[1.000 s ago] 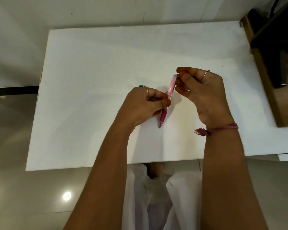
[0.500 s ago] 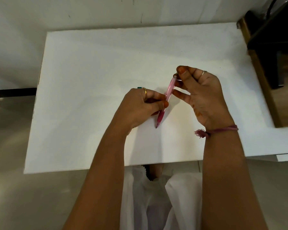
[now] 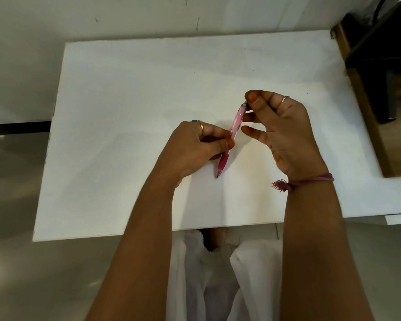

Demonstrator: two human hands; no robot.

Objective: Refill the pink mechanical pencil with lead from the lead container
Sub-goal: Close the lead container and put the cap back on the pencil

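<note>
The pink mechanical pencil [image 3: 235, 125] stands tilted over the white table [image 3: 125, 112], tip down near the surface, top leaning to the upper right. My left hand [image 3: 195, 147] grips its lower middle between thumb and fingers. My right hand [image 3: 280, 128] pinches the pencil's top end with thumb and forefinger; the other fingers are spread. Whether a lead is between those fingertips is too small to tell. No lead container is in view.
A dark wooden piece of furniture [image 3: 377, 89] stands just off the table's right edge. The table's near edge runs above my lap, covered in white cloth [image 3: 218, 286]. A pale wall lies behind the table.
The pencil's tilt and both hands have stayed nearly the same; my right hand's lower fingers have spread a little away from the barrel. The camera has shifted slightly.
</note>
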